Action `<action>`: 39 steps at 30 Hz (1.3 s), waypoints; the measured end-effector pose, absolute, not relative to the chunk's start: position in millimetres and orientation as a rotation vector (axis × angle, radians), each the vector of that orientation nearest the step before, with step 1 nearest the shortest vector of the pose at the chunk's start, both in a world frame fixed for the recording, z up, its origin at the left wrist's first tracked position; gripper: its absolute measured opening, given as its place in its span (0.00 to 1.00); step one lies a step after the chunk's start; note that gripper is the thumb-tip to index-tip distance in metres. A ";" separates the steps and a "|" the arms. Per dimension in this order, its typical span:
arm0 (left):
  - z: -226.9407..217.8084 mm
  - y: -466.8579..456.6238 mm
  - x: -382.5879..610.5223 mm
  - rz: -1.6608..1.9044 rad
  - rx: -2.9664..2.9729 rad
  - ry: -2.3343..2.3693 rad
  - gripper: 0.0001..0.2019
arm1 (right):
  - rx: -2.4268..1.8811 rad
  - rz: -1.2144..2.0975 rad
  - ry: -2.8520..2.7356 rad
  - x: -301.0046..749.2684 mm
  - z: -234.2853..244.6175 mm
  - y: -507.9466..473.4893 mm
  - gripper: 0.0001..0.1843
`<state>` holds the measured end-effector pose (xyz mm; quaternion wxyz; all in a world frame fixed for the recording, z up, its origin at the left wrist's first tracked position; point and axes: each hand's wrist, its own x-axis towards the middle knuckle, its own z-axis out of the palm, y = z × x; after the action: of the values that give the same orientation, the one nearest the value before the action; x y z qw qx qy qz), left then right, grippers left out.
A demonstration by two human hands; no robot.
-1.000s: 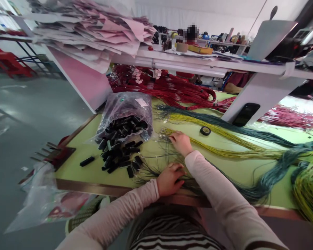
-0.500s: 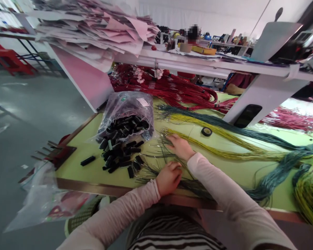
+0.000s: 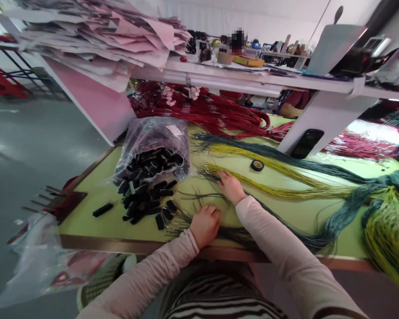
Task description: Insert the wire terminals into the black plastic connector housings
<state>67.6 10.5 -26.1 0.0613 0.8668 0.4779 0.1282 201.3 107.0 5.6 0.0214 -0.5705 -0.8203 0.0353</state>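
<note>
My left hand [image 3: 204, 224] rests knuckles-up near the front edge of the green table [image 3: 96, 212], its fingers curled down onto a fan of thin dark green wires [image 3: 186, 218]. My right hand [image 3: 230, 186] lies a little farther in, fingers pressed together on the ends of a dark wire beside the yellow wire bundle [image 3: 279, 191]. A heap of small black connectors [image 3: 145, 200] spills from a clear plastic bag [image 3: 156, 144] just left of both hands. One black connector [image 3: 102, 209] lies apart at the left.
Red wire bundles [image 3: 219, 113] lie at the back under a white shelf [image 3: 252, 79] stacked with pink papers [image 3: 119, 40]. A black tape roll [image 3: 257, 165] and a phone [image 3: 306, 143] sit behind. Teal and yellow wires [image 3: 382, 217] pile at the right. A person works beyond the shelf.
My left hand has slid slightly left along the dark wires and my right hand has edged toward me. The view has shifted a little.
</note>
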 end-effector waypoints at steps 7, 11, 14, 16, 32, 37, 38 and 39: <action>-11.7 23.6 54.1 0.244 2.566 1.596 0.11 | -1.772 0.149 -2.726 201.5 11.2 97.2 0.12; -7.8 31.2 38.2 0.143 2.465 1.787 0.14 | -1.811 0.150 -2.677 210.9 20.4 100.5 0.14; -11.6 34.7 34.6 0.228 2.461 1.803 0.14 | -1.620 0.262 -2.719 211.0 19.0 93.3 0.11; -13.0 35.6 34.2 0.295 2.471 1.768 0.15 | -1.471 0.370 -2.750 209.9 14.1 88.2 0.12; -28.5 13.3 40.2 0.540 2.654 1.387 0.17 | -1.525 -0.049 -2.441 317.7 -39.9 -1.8 0.22; 3.5 28.2 10.7 0.940 2.529 1.176 0.12 | -1.488 -0.086 -2.448 320.9 -23.1 22.4 0.19; 9.6 25.7 -6.2 1.021 2.444 1.224 0.11 | -1.463 -0.081 -2.427 314.5 -16.7 19.0 0.19; 14.1 21.8 -24.3 1.084 2.346 1.307 0.11 | -1.412 -0.060 -2.424 305.3 -10.7 12.9 0.18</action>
<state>-24.3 21.8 14.1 0.1226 0.8040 0.4479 0.3715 305.3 12.9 -10.7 0.1671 -0.4960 -0.8518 -0.0213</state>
